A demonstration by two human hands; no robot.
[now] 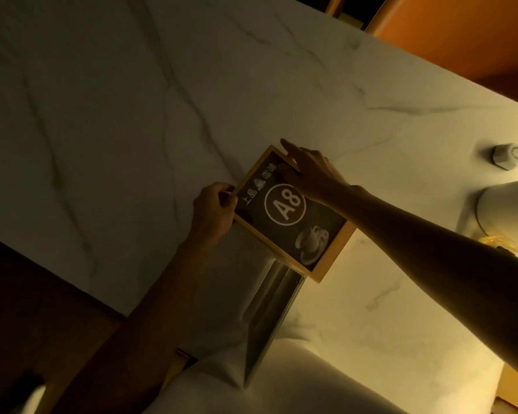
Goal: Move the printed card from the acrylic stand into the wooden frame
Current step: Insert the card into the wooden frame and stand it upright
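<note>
The wooden frame (337,256) is held tilted above the white marble table (117,115). Inside it sits the dark printed card (317,222) with "A8" in a circle and a coffee cup picture. My left hand (214,212) grips the frame's upper-left edge. My right hand (311,171) holds the frame's top corner, with fingertips pressing on the card's face. Below the frame the clear acrylic stand (269,312) lies on the table with no card visible in it.
A small metallic hexagonal object (508,155) sits at the table's right. A white cylinder (504,210) lies beside it, with something yellowish under it. An orange chair (461,34) stands beyond the far edge. Dark floor shows at lower left.
</note>
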